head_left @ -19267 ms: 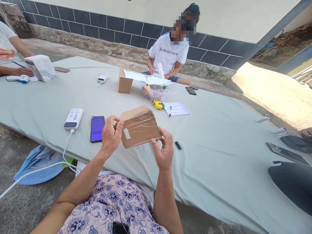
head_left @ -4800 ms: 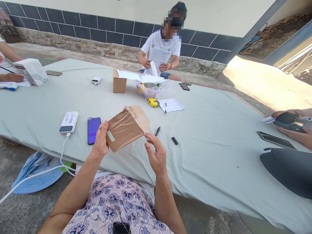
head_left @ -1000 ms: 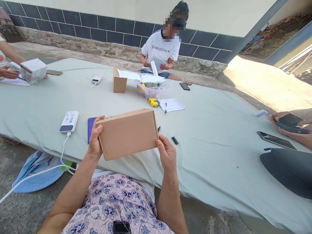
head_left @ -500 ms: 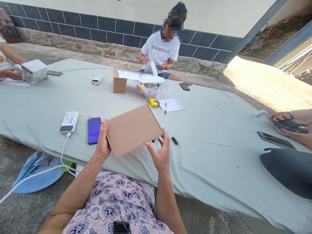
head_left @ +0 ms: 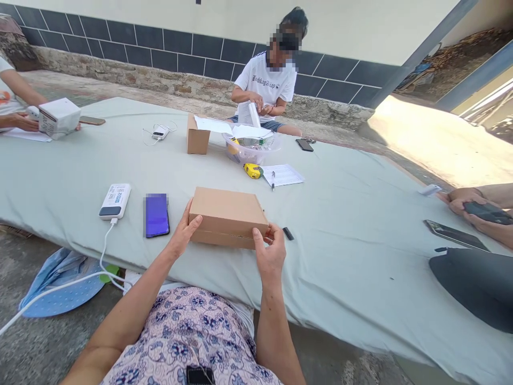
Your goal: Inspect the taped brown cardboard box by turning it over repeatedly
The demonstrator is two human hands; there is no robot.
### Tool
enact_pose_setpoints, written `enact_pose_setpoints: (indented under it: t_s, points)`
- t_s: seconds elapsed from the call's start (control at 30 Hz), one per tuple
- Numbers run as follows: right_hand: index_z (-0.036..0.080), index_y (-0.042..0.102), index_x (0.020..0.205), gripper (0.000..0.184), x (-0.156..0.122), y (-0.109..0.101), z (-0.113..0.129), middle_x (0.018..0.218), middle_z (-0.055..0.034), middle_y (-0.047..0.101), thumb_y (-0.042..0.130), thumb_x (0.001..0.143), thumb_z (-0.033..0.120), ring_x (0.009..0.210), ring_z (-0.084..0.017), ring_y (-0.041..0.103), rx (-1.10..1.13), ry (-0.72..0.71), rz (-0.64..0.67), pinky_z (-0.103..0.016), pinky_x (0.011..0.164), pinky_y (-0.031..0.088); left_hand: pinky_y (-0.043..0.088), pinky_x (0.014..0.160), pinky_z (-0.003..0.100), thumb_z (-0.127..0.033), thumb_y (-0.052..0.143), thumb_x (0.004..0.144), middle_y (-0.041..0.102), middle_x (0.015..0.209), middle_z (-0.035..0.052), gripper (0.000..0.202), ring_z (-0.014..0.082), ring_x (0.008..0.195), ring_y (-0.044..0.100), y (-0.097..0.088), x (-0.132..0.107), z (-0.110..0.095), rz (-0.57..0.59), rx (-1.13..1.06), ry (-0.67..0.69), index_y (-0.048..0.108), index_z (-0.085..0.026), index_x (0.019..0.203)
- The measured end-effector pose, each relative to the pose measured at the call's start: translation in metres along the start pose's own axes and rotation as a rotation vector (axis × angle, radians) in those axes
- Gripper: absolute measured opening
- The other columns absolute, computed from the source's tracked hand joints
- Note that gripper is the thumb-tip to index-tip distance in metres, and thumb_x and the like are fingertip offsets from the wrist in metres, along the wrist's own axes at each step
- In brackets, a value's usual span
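Observation:
A brown cardboard box (head_left: 228,207) is held between my two hands, close to the near edge of the cloth-covered table (head_left: 344,235). Its top faces up, and a seam runs along the front side. My left hand (head_left: 183,231) grips the left end, thumb on the front corner. At the right end, my right hand (head_left: 271,249) has its thumb on the front face and its fingers around the corner. A small black object (head_left: 288,233) lies just right of that hand. Left of the box rests a phone with a blue screen (head_left: 157,215).
A white power bank (head_left: 115,201) with a cable lies at left. Farther back are a yellow tape measure (head_left: 253,171), a sheet of paper (head_left: 285,175), a plastic basin (head_left: 250,156) and an open carton (head_left: 197,141). Co-workers sit opposite, left and right; a black cap (head_left: 473,286) lies at right.
The box has gone from tilted, its broad face toward me, to level and lower, showing its front side. Both hands moved with it. The person opposite brought their hands together.

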State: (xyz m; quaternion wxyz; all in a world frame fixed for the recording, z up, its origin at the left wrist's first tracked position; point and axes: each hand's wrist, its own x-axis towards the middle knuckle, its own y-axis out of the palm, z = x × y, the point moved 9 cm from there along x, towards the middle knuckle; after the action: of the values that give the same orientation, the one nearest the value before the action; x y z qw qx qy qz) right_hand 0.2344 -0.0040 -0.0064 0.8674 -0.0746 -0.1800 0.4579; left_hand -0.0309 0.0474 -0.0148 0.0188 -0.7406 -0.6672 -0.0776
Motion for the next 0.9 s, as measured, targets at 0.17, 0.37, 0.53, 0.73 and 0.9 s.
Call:
enact_pose_setpoints:
  t_s: [0.17, 0.37, 0.53, 0.73, 0.9]
  points:
    - [0.019, 0.057, 0.127, 0.065, -0.001, 0.007, 0.003, 0.108, -0.0090, 0.065, 0.061, 0.080, 0.063, 0.092, -0.020, 0.060, -0.019, -0.057, 0.035, -0.042, 0.090, 0.052, 0.032, 0.123, 0.042, -0.055, 0.049, 0.097, 0.045, 0.158, 0.0052, 0.062, 0.0247, 0.146, 0.041, -0.012, -0.003, -0.008, -0.139, 0.173, -0.017, 0.037, -0.031, 0.153]
    - [0.020, 0.056, 0.129, 0.067, -0.004, 0.016, 0.004, 0.110, -0.0092, 0.063, 0.062, 0.079, 0.064, 0.095, -0.021, 0.060, -0.084, -0.061, 0.084, -0.041, 0.089, 0.052, 0.037, 0.118, 0.046, -0.032, 0.052, 0.091, 0.054, 0.143, 0.0139, 0.051, 0.0281, 0.136, 0.048, -0.025, -0.010, -0.017, -0.365, 0.430, 0.018, 0.051, -0.020, 0.140]
    - [0.018, 0.053, 0.128, 0.074, -0.008, 0.023, 0.004, 0.128, -0.0149, 0.058, 0.067, 0.073, 0.066, 0.112, -0.027, 0.057, -0.132, -0.057, 0.066, -0.043, 0.092, 0.050, 0.043, 0.112, 0.050, -0.037, 0.066, 0.082, 0.054, 0.136, 0.0170, 0.074, 0.0315, 0.131, 0.049, -0.015, -0.011, -0.020, -0.354, 0.558, 0.069, 0.039, -0.017, 0.148]
    - [0.019, 0.051, 0.124, 0.079, -0.013, 0.028, 0.006, 0.127, -0.0141, 0.059, 0.074, 0.064, 0.067, 0.115, -0.030, 0.057, -0.205, -0.012, 0.042, -0.041, 0.092, 0.048, 0.046, 0.106, 0.055, -0.060, 0.083, 0.067, 0.053, 0.132, 0.0192, 0.103, 0.0383, 0.129, 0.049, 0.000, -0.015, -0.028, -0.361, 0.842, 0.088, 0.040, -0.020, 0.151]
    - [0.020, 0.052, 0.119, 0.078, -0.012, 0.027, 0.003, 0.123, -0.0128, 0.061, 0.078, 0.061, 0.065, 0.111, -0.030, 0.058, -0.230, 0.023, 0.012, -0.038, 0.087, 0.047, 0.051, 0.100, 0.054, -0.067, 0.079, 0.068, 0.052, 0.128, 0.0186, 0.095, 0.0381, 0.122, 0.053, 0.001, -0.014, -0.027, -0.381, 0.951, 0.107, 0.049, -0.020, 0.146]
